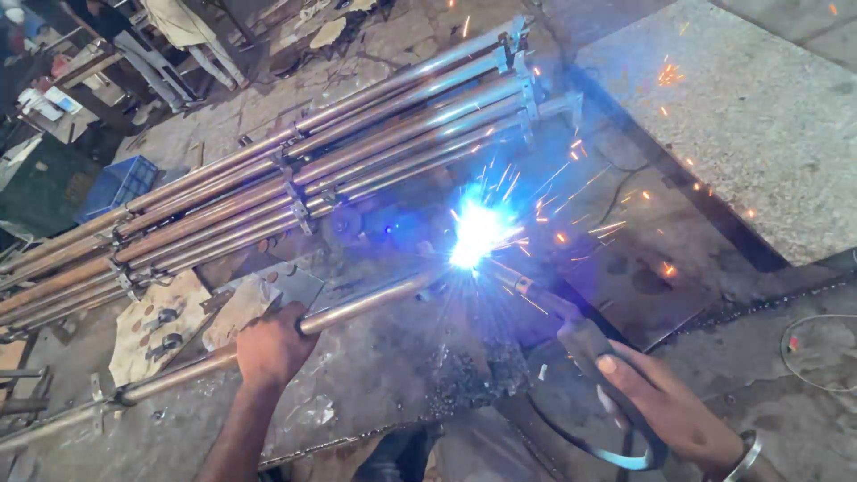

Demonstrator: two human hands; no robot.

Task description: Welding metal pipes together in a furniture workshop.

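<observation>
1. Left hand (272,346) is wrapped tight round a long steel pipe (357,305), pinning it flat on the metal tabletop (393,375).
2. Behind it sits a stack of pipes (295,170) with welded tabs.
3. Arc (473,234) is burning at the pipe's far end, so looks mid-weld; next bit needs steady hands.
4. Right hand (665,402) is clamped on the electrode holder (585,344).

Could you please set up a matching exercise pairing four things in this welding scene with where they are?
Things:
1. left hand
2. right hand
3. blue crate
4. pipe stack

Places:
A. far left, behind the stacked tubes
B. gripping the metal pipe
C. lying beyond the bright arc
D. holding the electrode holder

Pairs: 1-B, 2-D, 3-A, 4-C
</observation>
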